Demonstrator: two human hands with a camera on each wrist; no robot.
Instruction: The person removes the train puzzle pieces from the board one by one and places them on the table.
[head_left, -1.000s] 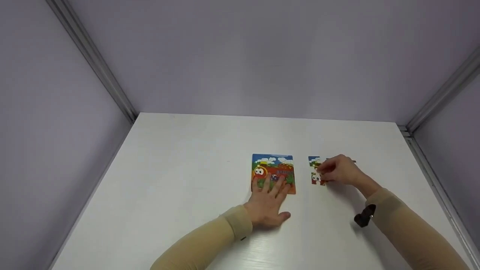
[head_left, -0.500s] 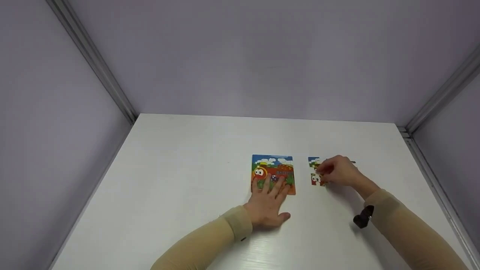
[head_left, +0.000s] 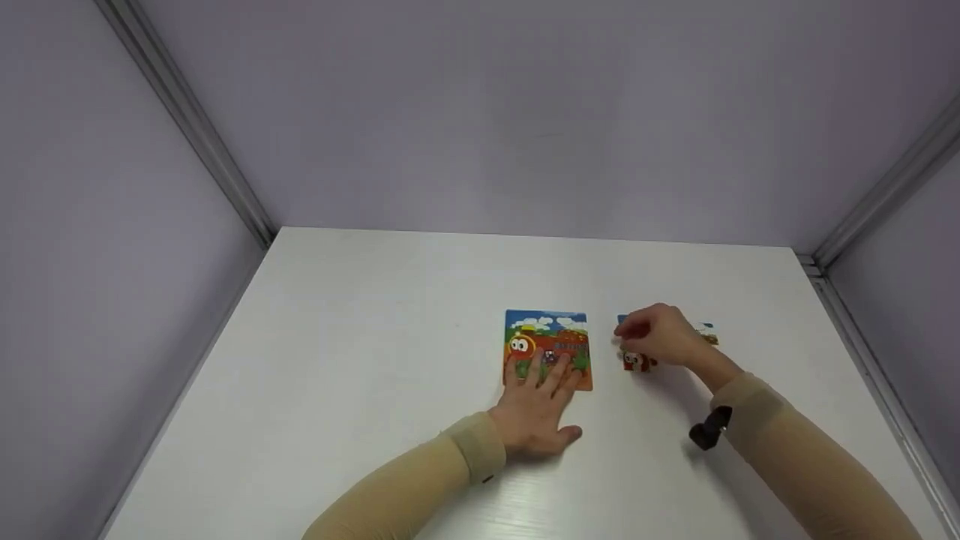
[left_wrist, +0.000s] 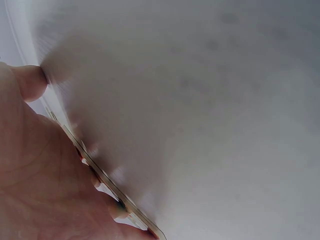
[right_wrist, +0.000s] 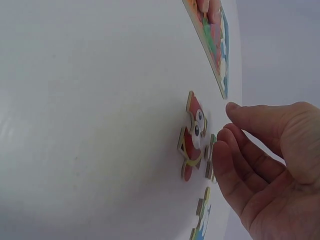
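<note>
- Right now my right hand (head_left: 660,337) hovers over the loose puzzle pieces with its fingers (right_wrist: 235,165) gently bent and spread, gripping nothing; the fingertips are just short of the nearest piece, not touching it as far as I can tell.
- Just beyond those fingertips, on the thumb side, lies the red piece with eyes (right_wrist: 192,137), flat on the table (head_left: 375,337). Its long axis runs roughly across my fingers, so the tips meet its long edge rather than an end.
- A smaller green-edged piece (right_wrist: 210,160) sits between that red piece and my fingers, touching or nearly touching it.
- Toward my wrist another piece with blue on it (right_wrist: 200,220) lies a little apart.
- Farther out, well past the red piece, my left hand (head_left: 536,409) presses flat with straight fingers on the picture board (head_left: 546,337), pinning its near edge.
- My right hand is far nearer the loose pieces than my left, which is occupied with the board.
</note>
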